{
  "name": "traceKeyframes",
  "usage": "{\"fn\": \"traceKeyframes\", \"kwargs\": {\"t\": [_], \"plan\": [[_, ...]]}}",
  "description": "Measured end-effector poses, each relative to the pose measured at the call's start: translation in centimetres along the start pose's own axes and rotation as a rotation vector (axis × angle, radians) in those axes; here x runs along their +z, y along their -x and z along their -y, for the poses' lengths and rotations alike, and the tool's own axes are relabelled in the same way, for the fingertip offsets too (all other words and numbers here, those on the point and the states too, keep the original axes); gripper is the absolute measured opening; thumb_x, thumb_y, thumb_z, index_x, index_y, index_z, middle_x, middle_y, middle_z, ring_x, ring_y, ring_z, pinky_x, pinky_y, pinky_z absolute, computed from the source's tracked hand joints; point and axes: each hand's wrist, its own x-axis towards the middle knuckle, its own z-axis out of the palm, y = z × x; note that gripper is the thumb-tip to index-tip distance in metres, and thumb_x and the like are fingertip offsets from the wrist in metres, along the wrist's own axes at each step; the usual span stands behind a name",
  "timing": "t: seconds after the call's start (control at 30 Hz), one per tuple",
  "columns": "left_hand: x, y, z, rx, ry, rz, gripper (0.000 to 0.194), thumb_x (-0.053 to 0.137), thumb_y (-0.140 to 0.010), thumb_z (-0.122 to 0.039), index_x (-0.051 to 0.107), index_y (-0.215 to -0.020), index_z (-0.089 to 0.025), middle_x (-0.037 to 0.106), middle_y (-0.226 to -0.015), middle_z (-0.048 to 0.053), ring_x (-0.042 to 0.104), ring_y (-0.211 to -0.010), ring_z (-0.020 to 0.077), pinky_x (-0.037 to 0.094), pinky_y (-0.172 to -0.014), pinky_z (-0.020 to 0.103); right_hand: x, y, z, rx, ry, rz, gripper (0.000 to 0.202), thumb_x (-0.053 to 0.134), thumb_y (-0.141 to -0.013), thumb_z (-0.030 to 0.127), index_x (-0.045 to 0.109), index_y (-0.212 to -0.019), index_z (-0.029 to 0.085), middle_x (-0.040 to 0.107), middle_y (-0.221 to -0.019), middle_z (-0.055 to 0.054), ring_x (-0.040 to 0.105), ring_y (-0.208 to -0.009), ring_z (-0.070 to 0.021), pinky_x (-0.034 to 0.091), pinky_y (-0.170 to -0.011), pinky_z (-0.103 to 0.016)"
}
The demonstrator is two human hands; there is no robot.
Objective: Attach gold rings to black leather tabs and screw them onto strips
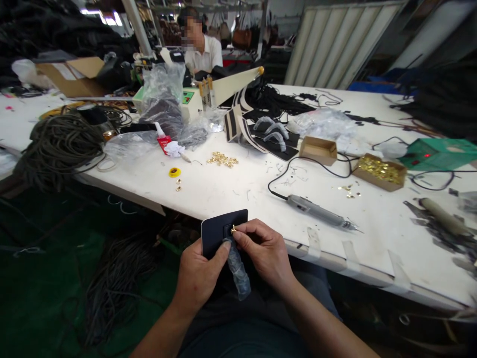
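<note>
My left hand (199, 273) is closed on a dark flat panel (214, 231) with rounded corners, its thumb lying on the front face. A strap wrapped in clear plastic (238, 273) hangs from the panel, towards my lap. Between thumb and forefinger of my right hand (263, 248) is a small gold metal fitting (233, 229), at the panel's dark tab. Whether the fitting touches the tab I cannot tell. On the table beyond lies a pile of similar small gold fittings (222, 159), with a yellow ring-shaped roll (174, 172) nearer the edge.
A grey corded electric screwdriver (322, 211) lies on the white table (257, 184), right of my hands. Farther back are a cardboard tray of gold pieces (380, 171), a green box (439, 154) and plastic-wrapped handles (274, 132). Coiled cord (61, 146) sits left. A person (204, 52) is across the table.
</note>
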Motion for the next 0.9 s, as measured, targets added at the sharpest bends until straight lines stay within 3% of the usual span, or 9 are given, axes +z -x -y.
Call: {"fn": "traceKeyframes", "kwargs": {"t": [0.17,0.33,0.5,0.73,0.9], "plan": [[1.1,0.9,-0.4,0.063,-0.094,0.002,0.036,0.077,-0.085,-0.043,0.082,-0.105,-0.014,0.082,-0.089,0.004,0.073,-0.078,0.0212,0.059,-0.072,0.028,-1.1,1.2,0.4,-0.253,0.135,-0.065,0.007,0.075,-0.093,0.023,0.08,-0.088,0.025,0.076,-0.085,-0.002,0.07,-0.078,-0.0164,0.057,-0.075,-0.029],[1.8,1.6,-0.6,0.114,-0.098,0.025,0.034,0.075,-0.087,-0.041,0.082,-0.108,-0.015,0.083,-0.099,0.005,0.076,-0.086,0.0232,0.06,-0.079,0.03,-1.8,2.0,0.3,-0.396,0.242,-0.062,0.01,0.071,-0.096,0.019,0.079,-0.097,0.025,0.076,-0.089,-0.003,0.072,-0.081,-0.0169,0.06,-0.074,-0.03],[2.2,2.2,-0.7,0.194,-0.126,-0.003,0.03,0.076,-0.087,-0.036,0.082,-0.111,-0.018,0.084,-0.104,0.005,0.076,-0.093,0.0251,0.06,-0.089,0.032,-1.9,2.5,0.1,-0.443,0.325,-0.083,0.011,0.071,-0.095,0.018,0.078,-0.1,0.025,0.077,-0.091,-0.003,0.073,-0.081,-0.0175,0.06,-0.074,-0.031],[2.7,2.8,-0.4,0.254,-0.125,-0.08,0.027,0.073,-0.09,-0.035,0.082,-0.113,-0.022,0.083,-0.107,0.004,0.076,-0.094,0.0238,0.059,-0.088,0.03,-1.1,2.6,0.3,-0.441,0.3,-0.136,0.012,0.07,-0.096,0.019,0.079,-0.097,0.026,0.079,-0.086,-0.003,0.074,-0.077,-0.0183,0.061,-0.073,-0.033],[2.4,2.6,0.5,0.305,-0.193,-0.094,0.024,0.072,-0.092,-0.034,0.082,-0.111,-0.024,0.082,-0.11,0.003,0.075,-0.098,0.0233,0.057,-0.09,0.028,-0.8,2.5,0.1,-0.416,0.288,-0.106,0.013,0.07,-0.097,0.02,0.081,-0.102,0.026,0.079,-0.09,-0.003,0.074,-0.079,-0.0175,0.062,-0.073,-0.031]]}}
